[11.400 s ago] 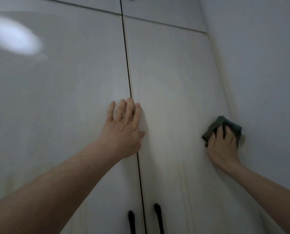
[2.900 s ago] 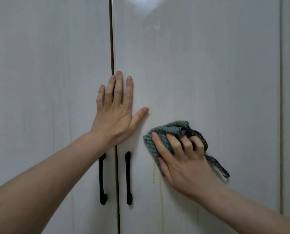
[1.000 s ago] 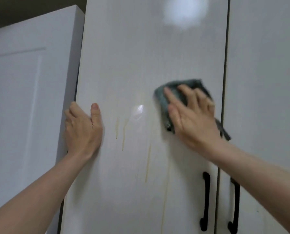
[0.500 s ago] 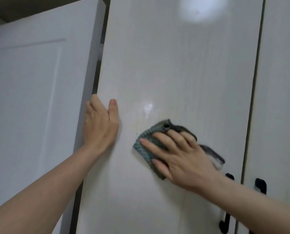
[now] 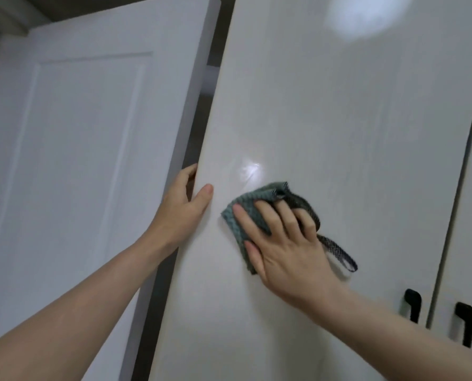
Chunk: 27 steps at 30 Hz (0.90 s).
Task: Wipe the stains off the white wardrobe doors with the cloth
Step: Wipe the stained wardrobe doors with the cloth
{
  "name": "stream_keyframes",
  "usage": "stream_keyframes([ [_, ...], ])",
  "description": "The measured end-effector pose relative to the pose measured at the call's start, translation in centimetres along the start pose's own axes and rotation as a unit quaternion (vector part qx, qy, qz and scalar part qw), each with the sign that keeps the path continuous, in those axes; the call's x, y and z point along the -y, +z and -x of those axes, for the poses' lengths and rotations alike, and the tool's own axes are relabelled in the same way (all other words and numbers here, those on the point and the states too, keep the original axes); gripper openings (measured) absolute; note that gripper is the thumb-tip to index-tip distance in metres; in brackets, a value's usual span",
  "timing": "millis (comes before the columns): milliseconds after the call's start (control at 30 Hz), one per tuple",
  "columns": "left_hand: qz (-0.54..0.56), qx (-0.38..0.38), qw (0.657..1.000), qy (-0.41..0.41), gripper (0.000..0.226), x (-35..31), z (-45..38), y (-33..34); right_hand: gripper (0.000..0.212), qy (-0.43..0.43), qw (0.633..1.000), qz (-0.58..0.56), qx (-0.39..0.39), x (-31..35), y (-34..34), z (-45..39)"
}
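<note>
Left grip (image 5: 182, 210) clasps one door edge (image 5: 220, 100) — right grip (image 5: 287, 251) clutches the one cloth (image 5: 241, 225).

Right hand (image 5: 287, 243) on green cloth (image 5: 240, 224) against wardrobe door (image 5: 339, 133), left hand (image 5: 182, 210) around its edge.

White wardrobe door (image 5: 339, 133) bears a green cloth (image 5: 265, 192)

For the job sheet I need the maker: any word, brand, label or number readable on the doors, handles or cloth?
No text can be read anywhere in this view.
On the wardrobe door: none, plain white with glare.
On the cloth: none, only weave.
On the black handles: none.
On the panelled door at left: none.
</note>
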State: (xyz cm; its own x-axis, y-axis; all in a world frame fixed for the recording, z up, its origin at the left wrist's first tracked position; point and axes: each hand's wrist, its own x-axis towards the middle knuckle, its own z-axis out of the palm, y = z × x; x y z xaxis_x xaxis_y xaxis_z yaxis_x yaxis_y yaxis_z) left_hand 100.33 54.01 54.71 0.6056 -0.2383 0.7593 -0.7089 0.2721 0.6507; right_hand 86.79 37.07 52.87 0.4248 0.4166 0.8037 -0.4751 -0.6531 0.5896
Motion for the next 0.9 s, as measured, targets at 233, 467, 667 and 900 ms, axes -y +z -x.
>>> stream_keyframes([
  [233,0.027,0.096,0.988,-0.115,0.071,2.7,2.8,-2.4,0.054,0.034,0.999,0.026,-0.03,-5.8,0.0,-8.2],
  [467,0.05,0.114,0.984,-0.13,0.071,3.9,3.3,-2.4,0.055,0.121,0.992,0.018,-0.016,-3.3,0.8,-9.4],
  [667,0.057,0.126,0.985,-0.108,0.063,4.1,3.3,-2.4,0.056,-0.06,0.998,0.001,0.006,4.4,0.9,0.0],
  [900,0.0,0.132,0.986,-0.106,0.064,3.5,3.6,-2.6,0.058,-0.137,0.99,0.012,0.003,0.6,0.2,-1.7],
])
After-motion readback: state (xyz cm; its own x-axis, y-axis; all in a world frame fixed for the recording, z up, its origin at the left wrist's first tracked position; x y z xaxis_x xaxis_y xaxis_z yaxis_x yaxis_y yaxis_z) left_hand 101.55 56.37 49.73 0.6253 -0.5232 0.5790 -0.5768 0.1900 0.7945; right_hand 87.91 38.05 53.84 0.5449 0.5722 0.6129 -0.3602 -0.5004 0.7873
